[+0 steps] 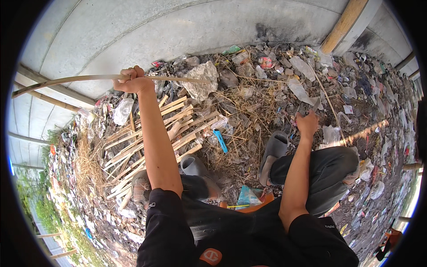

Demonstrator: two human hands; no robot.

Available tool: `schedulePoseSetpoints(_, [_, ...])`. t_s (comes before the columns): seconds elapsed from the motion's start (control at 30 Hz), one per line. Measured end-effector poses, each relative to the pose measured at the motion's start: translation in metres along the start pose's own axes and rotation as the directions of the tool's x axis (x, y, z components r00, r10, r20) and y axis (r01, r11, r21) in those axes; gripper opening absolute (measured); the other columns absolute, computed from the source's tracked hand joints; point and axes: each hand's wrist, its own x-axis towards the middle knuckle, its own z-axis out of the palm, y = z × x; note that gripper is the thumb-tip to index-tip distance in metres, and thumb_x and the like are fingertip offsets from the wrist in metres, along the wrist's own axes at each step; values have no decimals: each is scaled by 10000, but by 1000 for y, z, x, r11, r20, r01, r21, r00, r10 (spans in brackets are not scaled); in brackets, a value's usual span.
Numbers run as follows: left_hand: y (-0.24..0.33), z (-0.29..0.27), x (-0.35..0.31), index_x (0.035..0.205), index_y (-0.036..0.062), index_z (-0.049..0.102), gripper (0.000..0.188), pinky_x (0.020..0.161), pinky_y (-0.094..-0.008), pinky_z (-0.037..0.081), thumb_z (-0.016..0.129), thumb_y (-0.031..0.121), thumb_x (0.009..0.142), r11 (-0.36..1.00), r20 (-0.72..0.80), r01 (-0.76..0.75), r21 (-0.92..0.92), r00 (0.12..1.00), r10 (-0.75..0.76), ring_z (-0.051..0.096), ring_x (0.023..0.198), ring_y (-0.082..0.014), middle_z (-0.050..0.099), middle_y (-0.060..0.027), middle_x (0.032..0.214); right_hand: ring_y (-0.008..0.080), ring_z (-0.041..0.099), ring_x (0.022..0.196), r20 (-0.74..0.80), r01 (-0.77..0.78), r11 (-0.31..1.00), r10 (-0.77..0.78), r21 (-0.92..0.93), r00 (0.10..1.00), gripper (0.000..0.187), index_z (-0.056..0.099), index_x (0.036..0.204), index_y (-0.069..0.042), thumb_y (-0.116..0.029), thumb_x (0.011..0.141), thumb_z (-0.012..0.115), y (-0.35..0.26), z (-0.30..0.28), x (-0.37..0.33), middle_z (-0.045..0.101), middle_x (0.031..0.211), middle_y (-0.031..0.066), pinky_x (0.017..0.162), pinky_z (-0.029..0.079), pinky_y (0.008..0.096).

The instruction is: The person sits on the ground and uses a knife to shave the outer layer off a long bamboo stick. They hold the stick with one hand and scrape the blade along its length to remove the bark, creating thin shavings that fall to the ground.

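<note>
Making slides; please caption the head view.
Left hand gripping a long thin strip, right hand holding a knife-like tool, above littered ground.

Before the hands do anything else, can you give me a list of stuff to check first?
1. Is the left hand gripping the long strip? Ok: its fingers are closed around it.
2. Is the right hand holding the knife-like tool? Ok, as far as it shows.
3. Are the tool and strip apart? Ok: there's a gap between them.
4. Are gloves on? Not ok: both hands are bare.
5. Is the ground tidy? Not ok: a blue object lies near the left grey shoe, with litter around.
6. Is the tool sharp? Cannot tell.
</note>
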Motion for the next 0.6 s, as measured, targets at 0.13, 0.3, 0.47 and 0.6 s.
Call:
schedulePoseSetpoints(0.13, [7, 1, -5, 504, 139, 390, 617, 457, -288, 119, 379, 605, 908, 1000, -70, 16, -2, 997, -16, 177, 416, -125, 141, 45, 470, 335, 701, 897, 188, 263, 826, -399, 498, 897, 356, 701, 1148, -14, -240, 880, 759, -69, 69, -60, 722, 1024, 181, 795, 566, 450])
schedulePoseSetpoints(0.3, [1, 9, -11, 518, 125, 394, 655, 443, -280, 129, 341, 639, 919, 999, -1, 34, -18, 999, -34, 180, 410, -128, 170, 35, 449, 339, 711, 972, 628, 348, 851, -526, 394, 574, 454, 657, 1232, -2, -286, 896, 768, -122, 171, -165, 709, 1114, 199, 812, 575, 458])
schedulePoseSetpoints(0.47, [7, 0, -12, 519, 120, 395, 660, 436, -288, 116, 283, 605, 953, 996, 36, 56, -64, 998, -54, 167, 412, -127, 180, 28, 439, 366, 662, 1107, 703, 419, 893, -405, 166, 585, 650, 444, 1462, -28, -229, 918, 736, -128, 209, -239, 605, 1322, 246, 924, 587, 453])
schedulePoseSetpoints(0.6, [31, -11, -8, 530, 124, 371, 613, 452, -296, 124, 292, 550, 963, 999, 35, 0, -35, 999, 1, 158, 428, -131, 196, 23, 442, 391, 635, 1166, 767, 388, 905, -373, 176, 522, 582, 466, 1390, -8, -142, 890, 733, -141, 212, -247, 582, 1333, 240, 946, 569, 479])
